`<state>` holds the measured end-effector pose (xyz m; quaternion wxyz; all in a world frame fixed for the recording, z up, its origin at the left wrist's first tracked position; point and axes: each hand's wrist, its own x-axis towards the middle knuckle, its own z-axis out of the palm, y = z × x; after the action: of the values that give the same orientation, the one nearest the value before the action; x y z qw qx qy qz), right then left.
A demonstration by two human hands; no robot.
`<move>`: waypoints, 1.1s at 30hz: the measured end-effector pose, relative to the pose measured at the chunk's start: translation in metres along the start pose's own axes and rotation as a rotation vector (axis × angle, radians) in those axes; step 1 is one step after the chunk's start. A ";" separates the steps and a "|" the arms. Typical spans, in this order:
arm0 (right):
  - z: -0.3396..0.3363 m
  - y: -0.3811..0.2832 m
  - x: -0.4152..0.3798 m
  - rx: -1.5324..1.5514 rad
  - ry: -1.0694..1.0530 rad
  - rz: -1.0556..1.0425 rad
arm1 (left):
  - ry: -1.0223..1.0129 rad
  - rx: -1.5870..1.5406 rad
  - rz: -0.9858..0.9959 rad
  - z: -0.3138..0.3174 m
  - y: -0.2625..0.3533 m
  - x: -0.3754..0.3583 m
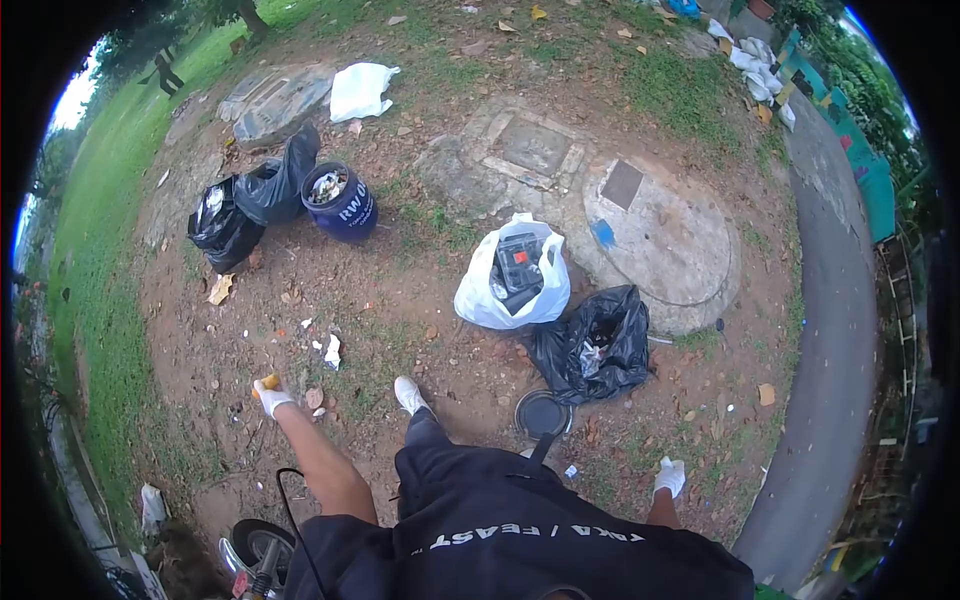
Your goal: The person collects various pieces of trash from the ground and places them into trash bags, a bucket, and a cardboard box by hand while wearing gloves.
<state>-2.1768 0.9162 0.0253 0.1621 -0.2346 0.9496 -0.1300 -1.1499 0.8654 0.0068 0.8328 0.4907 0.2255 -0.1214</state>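
Note:
My left hand [270,396], in a white glove, reaches down to the bare dirt and is closed on a small yellow-orange scrap [267,381]. My right hand [669,476], also in a white glove, hangs by my side above the ground; nothing shows in it, and its fingers are too small to read. My white shoe [408,394] is stepped forward between them. A white scrap of litter [332,350] lies on the dirt just ahead of the left hand.
A white bag [480,300] of dark items and an open black bag [620,350] sit ahead, with a black round lid [541,412] nearby. A blue bucket [345,212] and black bags [235,215] stand far left. Concrete covers [670,240], a paved path [840,350], a wheel [255,545].

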 end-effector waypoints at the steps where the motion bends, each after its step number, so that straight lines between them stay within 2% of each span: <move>1: 0.019 -0.020 0.001 -0.047 0.107 -0.088 | 0.016 -0.057 0.003 -0.008 0.012 0.030; 2: 0.041 -0.047 -0.004 -0.089 0.207 -0.173 | 0.024 -0.113 0.013 -0.012 0.030 0.062; 4: 0.085 -0.118 -0.013 -0.005 0.147 -0.073 | 0.098 -0.070 0.048 -0.012 0.067 0.112; 5: 0.098 -0.167 -0.037 -0.019 0.172 -0.137 | 0.082 -0.028 0.085 -0.014 0.083 0.137; 6: 0.116 -0.215 -0.052 -0.046 0.133 -0.149 | 0.068 0.026 0.121 -0.021 0.103 0.158; 7: 0.119 -0.277 -0.089 0.056 0.028 -0.175 | 0.088 0.020 0.096 -0.028 0.122 0.181; 8: 0.139 -0.321 -0.109 -0.098 0.117 -0.319 | 0.096 0.014 0.068 -0.030 0.138 0.206; 11: 0.160 -0.445 -0.186 -0.074 0.026 -0.486 | 0.072 0.170 0.205 -0.018 0.173 0.239; 12: 0.168 -0.473 -0.202 -0.032 -0.016 -0.526 | 0.131 0.131 0.133 -0.005 0.183 0.247; 14: 0.184 -0.518 -0.222 -0.107 -0.002 -0.590 | 0.175 0.085 0.137 0.019 0.187 0.270; 16: 0.194 -0.549 -0.233 -0.179 -0.089 -0.520 | 0.291 0.055 0.119 0.049 0.178 0.301; 18: 0.214 -0.567 -0.235 -0.179 -0.039 -0.492 | 0.288 0.062 0.063 0.083 0.160 0.324; 21: 0.236 -0.599 -0.246 -0.165 -0.023 -0.317 | 0.138 0.398 0.206 0.132 0.120 0.361; 23: 0.265 -0.610 -0.244 -0.201 0.006 -0.228 | 0.179 0.277 0.075 0.195 0.115 0.401; 24: 0.279 -0.618 -0.246 -0.198 -0.009 -0.145 | 0.229 0.135 -0.071 0.229 0.099 0.415; 25: 0.290 -0.634 -0.247 -0.226 -0.003 -0.105 | 0.013 0.305 -0.072 0.235 0.088 0.415; 27: 0.308 -0.663 -0.276 -0.233 -0.015 -0.031 | 0.017 0.369 -0.097 0.294 0.103 0.448; 30: 0.359 -0.715 -0.284 -0.162 -0.075 -0.081 | 0.057 0.378 -0.177 0.399 0.091 0.490; 33: 0.384 -0.807 -0.306 -0.135 -0.136 -0.158 | 0.093 0.411 -0.203 0.465 0.104 0.518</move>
<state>-1.4534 0.3087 0.0108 0.1990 -0.3275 0.9216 -0.0621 -0.5368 0.5204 0.0237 0.6876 0.6298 0.2826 -0.2252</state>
